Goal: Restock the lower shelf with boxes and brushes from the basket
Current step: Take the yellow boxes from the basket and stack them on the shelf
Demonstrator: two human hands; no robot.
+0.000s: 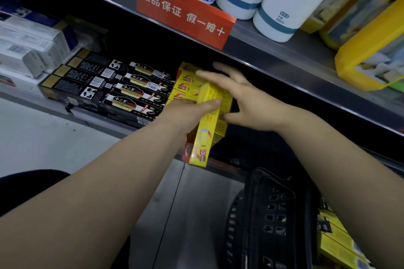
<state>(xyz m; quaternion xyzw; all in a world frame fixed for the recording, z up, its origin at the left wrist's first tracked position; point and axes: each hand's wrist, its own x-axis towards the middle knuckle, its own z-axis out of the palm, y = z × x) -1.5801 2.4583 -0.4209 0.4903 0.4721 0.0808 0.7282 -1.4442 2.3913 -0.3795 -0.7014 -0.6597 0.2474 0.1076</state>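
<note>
Yellow boxes being handled at the lower shelf

Yellow box is being gripped by the left hand, with the thumb laid across its upper face and the other fingers hidden beneath it. The box is being held tilted, its near end jutting out past the front edge of the lower shelf and its far end reaching in among the stacked yellow boxes already lying on that shelf. The right hand is being held just right of the gripped box, its fingers spread and straight, the upper ones reaching over the stack and the thumb touching the box's right side. Left of the stack, rows of black boxes are lying flat on the lower shelf, and further left white boxes are being shown blurred. Below and right of the shelf, a black basket is standing on the floor with more yellow boxes showing at its right side. Above the lower shelf, an orange sign is hanging from the upper shelf edge, with white bottles standing behind it.
</note>
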